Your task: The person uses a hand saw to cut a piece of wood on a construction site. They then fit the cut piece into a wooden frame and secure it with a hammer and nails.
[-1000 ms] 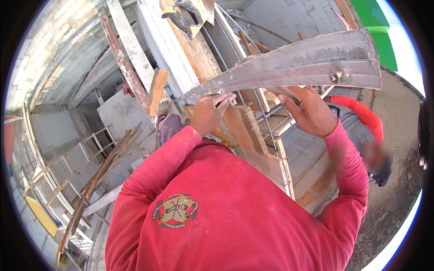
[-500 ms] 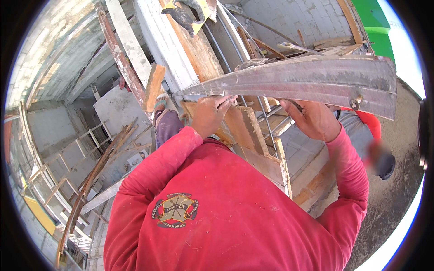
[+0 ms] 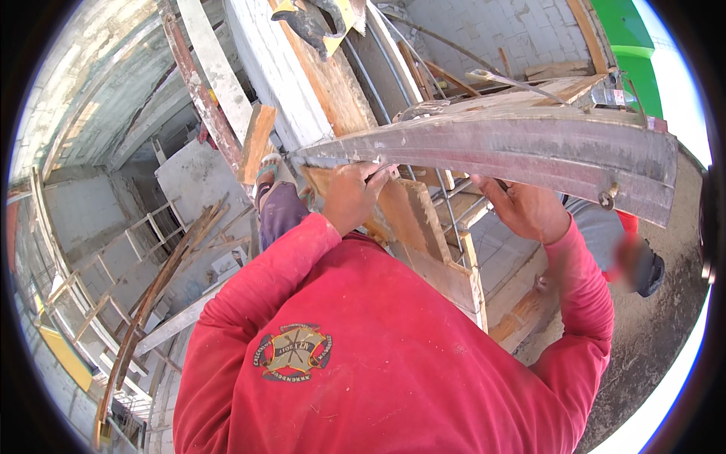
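A long grey metal beam [image 3: 484, 147] crosses in front of me, its right end tilted down, with a brassy bolt [image 3: 607, 197] near that end. Against its lower edge, toward the left, my left hand [image 3: 352, 198] is closed; a small pale piece shows by the fingertips, too small to name. My right hand [image 3: 529, 212] grips the beam's lower edge farther right, thumb toward me and the other fingertips hidden. Something dark shows beside that thumb. Below the hands stands a wooden board [image 3: 412, 219], part of a timber form around thin metal rods [image 3: 454, 212].
A saw with a yellow and black handle [image 3: 321, 26] lies up on the timber post. Behind the beam are loose sticks and a clear bottle [image 3: 612, 97]. Another person [image 3: 605, 234] in grey and red is beyond my right arm. Long planks [image 3: 162, 291] lean at left.
The beam's right end has dropped and swung slightly outward, and my right hand has gone down a little with it. My left hand has barely moved. The other person has shifted slightly.
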`<act>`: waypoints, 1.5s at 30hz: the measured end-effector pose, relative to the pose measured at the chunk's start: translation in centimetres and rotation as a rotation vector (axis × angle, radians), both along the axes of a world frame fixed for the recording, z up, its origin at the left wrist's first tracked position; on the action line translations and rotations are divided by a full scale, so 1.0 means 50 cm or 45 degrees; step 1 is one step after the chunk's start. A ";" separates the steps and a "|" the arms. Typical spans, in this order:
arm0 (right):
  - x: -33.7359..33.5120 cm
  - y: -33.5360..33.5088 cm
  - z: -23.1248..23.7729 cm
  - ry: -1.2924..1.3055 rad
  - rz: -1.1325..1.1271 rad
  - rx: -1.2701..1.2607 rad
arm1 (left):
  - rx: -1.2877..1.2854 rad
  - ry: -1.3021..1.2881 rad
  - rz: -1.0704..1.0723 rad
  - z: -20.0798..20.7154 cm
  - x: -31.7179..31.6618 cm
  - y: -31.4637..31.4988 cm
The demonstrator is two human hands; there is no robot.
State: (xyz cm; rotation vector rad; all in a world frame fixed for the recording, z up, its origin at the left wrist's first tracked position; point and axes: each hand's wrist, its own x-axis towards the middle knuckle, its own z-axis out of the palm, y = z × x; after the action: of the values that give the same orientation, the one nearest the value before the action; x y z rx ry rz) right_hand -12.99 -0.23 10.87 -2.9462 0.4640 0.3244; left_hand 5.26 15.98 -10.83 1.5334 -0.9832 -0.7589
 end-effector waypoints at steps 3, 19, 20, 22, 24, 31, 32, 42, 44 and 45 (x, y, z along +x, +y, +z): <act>-0.009 -0.006 -0.013 -0.101 0.049 -0.026 | 0.071 0.060 -0.014 0.009 0.000 0.002; -0.024 -0.011 -0.021 -0.064 -0.134 0.000 | 0.078 0.082 0.045 0.017 -0.005 0.002; -0.013 -0.005 -0.007 -0.021 -0.113 0.000 | 0.139 0.125 0.022 0.018 -0.005 0.002; 0.012 0.004 0.012 0.005 -0.097 0.052 | 0.228 0.205 -0.005 0.019 -0.005 0.004; 0.032 0.010 0.026 0.007 -0.115 0.120 | 0.184 0.216 0.004 0.018 -0.005 0.002; 0.015 0.013 0.022 0.216 -0.175 -0.016 | 0.215 0.191 -0.018 0.010 -0.004 0.001; 0.010 0.012 0.013 0.130 -0.139 -0.068 | 0.188 0.184 -0.010 0.009 -0.004 0.001; 0.003 0.029 0.006 0.041 -0.236 -0.070 | 0.208 0.248 -0.016 0.014 -0.005 0.006; -0.005 0.026 -0.004 -0.005 -0.208 -0.125 | 0.225 0.232 -0.047 0.015 -0.002 0.005; -0.010 0.022 -0.011 -0.014 -0.168 -0.114 | 0.243 0.228 -0.059 0.016 -0.001 0.005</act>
State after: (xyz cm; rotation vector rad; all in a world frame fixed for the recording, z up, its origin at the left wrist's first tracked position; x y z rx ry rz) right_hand -13.49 0.88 10.31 -2.9820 0.6850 0.2782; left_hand 5.22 16.25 -10.05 1.5780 -0.8344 -1.0289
